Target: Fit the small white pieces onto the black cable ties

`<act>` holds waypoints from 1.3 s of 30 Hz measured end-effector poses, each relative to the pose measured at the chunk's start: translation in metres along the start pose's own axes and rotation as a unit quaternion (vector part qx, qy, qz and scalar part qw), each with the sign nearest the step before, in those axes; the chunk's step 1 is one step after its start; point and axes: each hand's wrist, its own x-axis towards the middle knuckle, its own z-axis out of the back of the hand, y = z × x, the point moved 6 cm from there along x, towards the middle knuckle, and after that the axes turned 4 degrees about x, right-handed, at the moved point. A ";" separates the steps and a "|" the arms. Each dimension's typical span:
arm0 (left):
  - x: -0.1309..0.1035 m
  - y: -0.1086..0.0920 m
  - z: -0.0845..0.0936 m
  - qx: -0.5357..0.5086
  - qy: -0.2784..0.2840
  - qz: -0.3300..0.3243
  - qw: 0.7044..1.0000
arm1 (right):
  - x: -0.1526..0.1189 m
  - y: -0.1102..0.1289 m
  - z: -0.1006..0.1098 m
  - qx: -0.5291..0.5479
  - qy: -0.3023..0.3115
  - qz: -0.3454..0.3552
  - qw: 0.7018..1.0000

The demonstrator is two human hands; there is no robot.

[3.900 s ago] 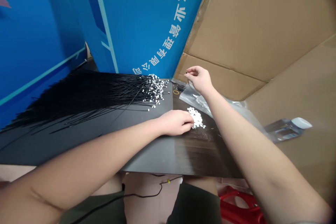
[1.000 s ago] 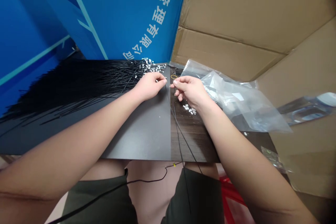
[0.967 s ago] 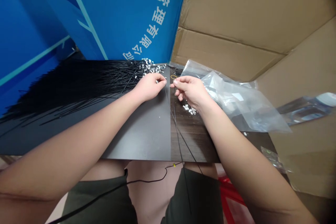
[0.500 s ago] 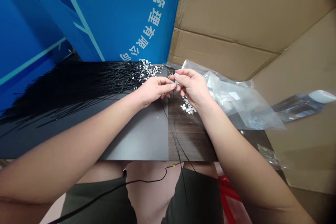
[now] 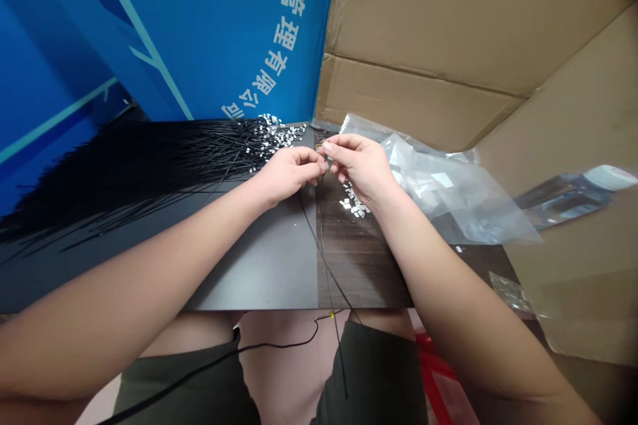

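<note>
Thin black wires (image 5: 326, 259) hang from between my two hands and cross each other over the table's front edge, down to my lap. My left hand (image 5: 295, 172) pinches them near their upper ends, thumb against forefinger. Touching it, my right hand (image 5: 356, 163) is closed in a pinch at the same spot; whatever small piece sits in its fingertips is too hidden to make out. Small white connector pieces (image 5: 355, 206) lie loose on the wood-grain surface just below my right hand. Left of my hands spreads a big bundle of black wires (image 5: 164, 153) with white ends (image 5: 274, 136).
Clear plastic bags (image 5: 448, 186) lie to the right, beside a water bottle (image 5: 568, 196) on its side. Cardboard (image 5: 423, 33) and a blue panel (image 5: 224, 13) wall in the back. A black cable (image 5: 199, 366) crosses my lap, below the table edge (image 5: 259, 309).
My hands stay together at nearly the same place, with small finger movement. The hanging wires have swung slightly left. The whole view has shifted a little.
</note>
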 end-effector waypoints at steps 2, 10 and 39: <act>0.000 0.000 0.000 0.001 -0.005 -0.003 1.000 | 0.000 0.001 0.000 -0.006 -0.001 0.009 1.000; 0.001 0.001 -0.001 -0.010 -0.004 -0.005 1.000 | 0.001 0.000 0.001 -0.034 -0.013 0.011 0.999; -0.004 0.008 -0.009 -0.205 0.119 0.053 0.970 | -0.002 -0.001 -0.006 0.055 0.175 -0.097 0.978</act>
